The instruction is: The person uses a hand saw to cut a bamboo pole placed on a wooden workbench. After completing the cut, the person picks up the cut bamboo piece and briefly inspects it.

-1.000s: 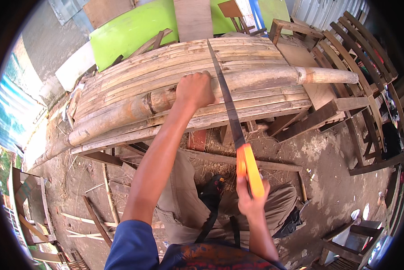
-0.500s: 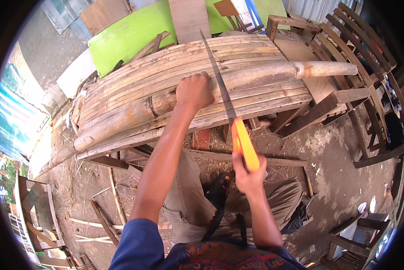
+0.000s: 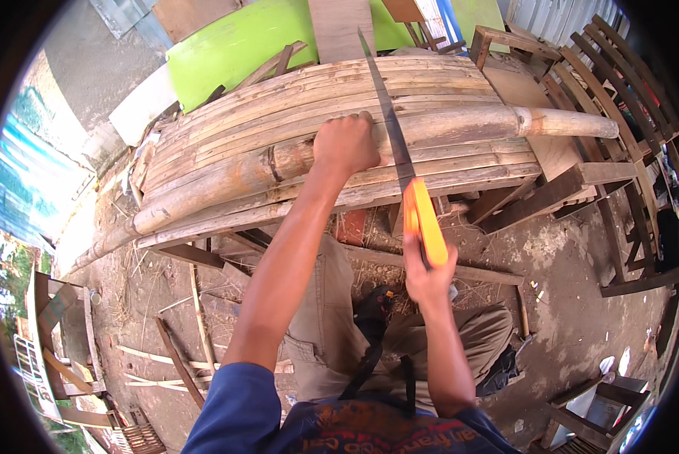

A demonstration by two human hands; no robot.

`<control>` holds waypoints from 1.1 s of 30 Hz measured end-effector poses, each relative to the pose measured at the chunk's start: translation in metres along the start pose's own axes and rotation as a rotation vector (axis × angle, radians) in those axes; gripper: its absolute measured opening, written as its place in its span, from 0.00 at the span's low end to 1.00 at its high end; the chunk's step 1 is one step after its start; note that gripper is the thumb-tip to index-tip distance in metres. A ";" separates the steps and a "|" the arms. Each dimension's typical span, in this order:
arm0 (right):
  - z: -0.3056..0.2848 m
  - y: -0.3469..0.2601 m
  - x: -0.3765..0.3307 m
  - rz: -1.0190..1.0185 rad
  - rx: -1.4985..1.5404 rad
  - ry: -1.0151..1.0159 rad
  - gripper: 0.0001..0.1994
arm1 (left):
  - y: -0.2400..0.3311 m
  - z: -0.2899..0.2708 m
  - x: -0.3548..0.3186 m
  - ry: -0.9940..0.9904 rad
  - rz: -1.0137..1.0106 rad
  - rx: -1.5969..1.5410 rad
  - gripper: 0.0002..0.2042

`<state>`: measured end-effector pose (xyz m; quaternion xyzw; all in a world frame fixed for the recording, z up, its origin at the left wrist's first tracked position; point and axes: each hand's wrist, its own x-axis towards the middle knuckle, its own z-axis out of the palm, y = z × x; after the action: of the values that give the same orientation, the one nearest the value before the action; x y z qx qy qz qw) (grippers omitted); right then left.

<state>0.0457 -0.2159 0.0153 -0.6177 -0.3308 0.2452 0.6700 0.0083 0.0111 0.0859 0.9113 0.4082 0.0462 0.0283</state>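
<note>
A long, thick bamboo pole (image 3: 460, 125) lies across a bench top of bamboo slats (image 3: 264, 106). My left hand (image 3: 346, 144) is closed around the pole near its middle, fingers wrapped over the far side. Just right of it, the blade of a handsaw (image 3: 387, 106) crosses the pole, its tip pointing away from me. My right hand (image 3: 429, 274) grips the saw's orange and yellow handle in front of the bench's near edge. Whether the teeth have cut into the bamboo cannot be made out.
Dark wooden frames (image 3: 582, 189) stand against the bench's right side. A bright green panel (image 3: 233, 53) leans behind it. Bamboo strips (image 3: 161, 378) and sticks lie on the dirt floor at left. A small wooden stool (image 3: 601, 408) stands at lower right.
The saw and my right hand have moved slightly away from me, blade still across the pole. My left hand keeps its hold. The whole view has shifted a little.
</note>
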 end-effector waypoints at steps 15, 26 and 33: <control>-0.004 -0.037 0.004 0.075 -0.026 -0.012 0.11 | 0.001 0.014 -0.003 0.065 0.000 0.042 0.31; -0.057 -0.037 -0.104 -0.138 -0.260 -0.020 0.05 | 0.000 -0.002 0.005 0.052 0.056 0.046 0.33; 0.009 -0.081 0.033 0.098 -0.180 -0.022 0.18 | -0.012 0.032 -0.004 0.346 0.115 0.096 0.30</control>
<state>0.0542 -0.1957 0.1004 -0.6881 -0.3283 0.2536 0.5953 -0.0002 0.0155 0.0523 0.9117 0.3562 0.1845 -0.0886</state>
